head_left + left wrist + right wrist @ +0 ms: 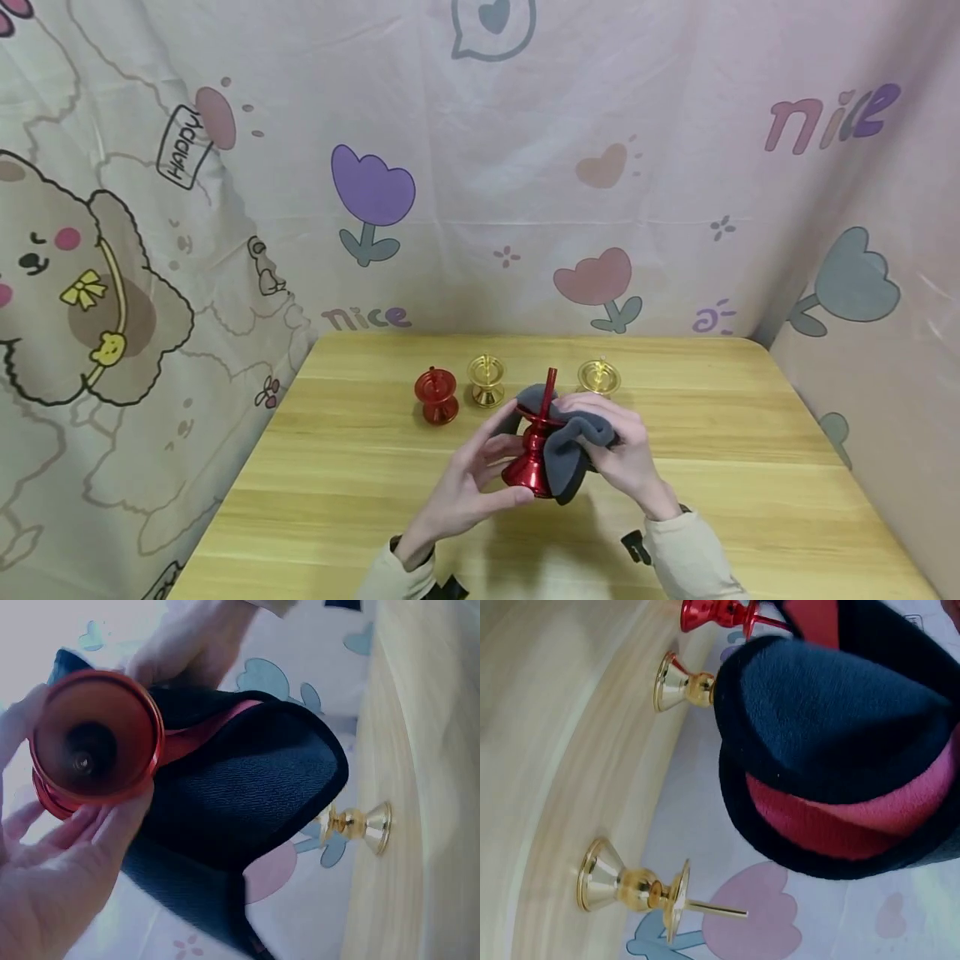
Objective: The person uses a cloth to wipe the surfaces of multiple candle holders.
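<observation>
My left hand (468, 492) grips a shiny red candle holder (532, 467) above the table, fingers behind it and thumb near its flared foot. It leans slightly, its thin stem pointing up. In the left wrist view the hollow underside of that candle holder (124, 761) faces the camera. With my right hand (626, 450) I pinch a grey cloth (570, 462) that wraps the holder's right side. Dark edging and pink-red inner faces show on the cloth (840, 712) in the right wrist view. The cloth hides part of the holder and some right fingers.
Behind my hands, a second red candle holder (438, 408) and a gold candle holder (487, 387) stand upright on the wooden table (337, 500). Another gold candle holder (598, 377) is partly hidden behind my right hand. A printed cloth backdrop (480, 167) encloses the table's back and sides.
</observation>
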`<state>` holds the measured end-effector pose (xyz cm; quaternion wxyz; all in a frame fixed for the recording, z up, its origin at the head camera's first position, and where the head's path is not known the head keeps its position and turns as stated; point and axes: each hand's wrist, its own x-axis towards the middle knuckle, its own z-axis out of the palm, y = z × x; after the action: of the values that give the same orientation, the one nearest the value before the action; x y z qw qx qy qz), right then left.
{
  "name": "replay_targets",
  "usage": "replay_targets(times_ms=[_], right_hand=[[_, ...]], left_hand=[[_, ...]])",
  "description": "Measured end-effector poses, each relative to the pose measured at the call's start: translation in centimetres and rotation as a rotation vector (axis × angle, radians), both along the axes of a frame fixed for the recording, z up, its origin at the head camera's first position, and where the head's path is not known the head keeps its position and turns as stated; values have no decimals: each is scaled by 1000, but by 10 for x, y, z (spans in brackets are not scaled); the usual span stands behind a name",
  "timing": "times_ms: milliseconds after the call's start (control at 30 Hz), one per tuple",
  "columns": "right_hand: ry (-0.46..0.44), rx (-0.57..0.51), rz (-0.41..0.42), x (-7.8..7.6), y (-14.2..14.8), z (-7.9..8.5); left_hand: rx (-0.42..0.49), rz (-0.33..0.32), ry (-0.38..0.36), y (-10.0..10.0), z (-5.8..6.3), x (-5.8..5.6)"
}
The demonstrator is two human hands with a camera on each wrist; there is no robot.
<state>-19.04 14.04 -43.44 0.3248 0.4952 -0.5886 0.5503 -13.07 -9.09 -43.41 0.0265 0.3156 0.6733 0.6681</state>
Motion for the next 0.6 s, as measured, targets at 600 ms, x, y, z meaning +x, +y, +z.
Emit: replay_targets(times_ms=[600], right_hand=[[2, 12, 18, 0, -1, 2]], left_hand=[[3, -72, 39, -6, -4, -3]])
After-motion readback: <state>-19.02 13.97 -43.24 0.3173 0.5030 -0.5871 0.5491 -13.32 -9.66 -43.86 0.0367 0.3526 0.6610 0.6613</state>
